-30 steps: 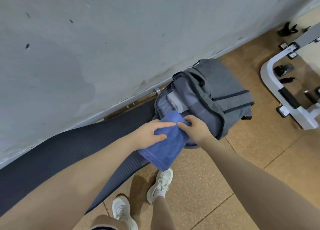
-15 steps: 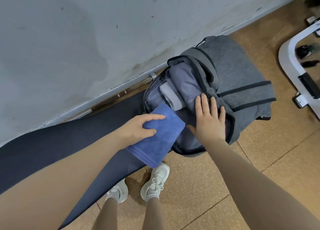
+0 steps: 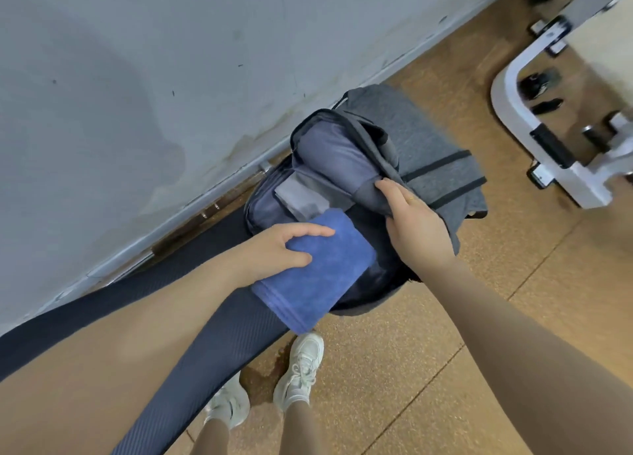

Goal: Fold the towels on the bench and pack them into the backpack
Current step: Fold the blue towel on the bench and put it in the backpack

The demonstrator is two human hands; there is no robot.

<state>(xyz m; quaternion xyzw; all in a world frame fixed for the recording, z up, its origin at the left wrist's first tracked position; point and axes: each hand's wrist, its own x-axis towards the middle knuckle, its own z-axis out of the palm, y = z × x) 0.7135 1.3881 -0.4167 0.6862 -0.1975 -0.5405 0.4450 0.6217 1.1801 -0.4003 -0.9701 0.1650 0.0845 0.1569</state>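
left hand (image 3: 274,249) grips blue towel (image 3: 318,273) | over open backpack (image 3: 428,153)

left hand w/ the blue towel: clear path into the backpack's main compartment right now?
Probably yes. The right hand holds the backpack flap pulled back, so the opening gapes, and the left hand grips the folded blue towel already at its edge. A grey item inside sits toward the far side.

so that's one blue towel (image 3: 318,269), one grey backpack (image 3: 421,153), one dark mat (image 3: 212,345), two white sneakers (image 3: 301,369), two hands (image 3: 277,249), one white metal frame (image 3: 513,112)
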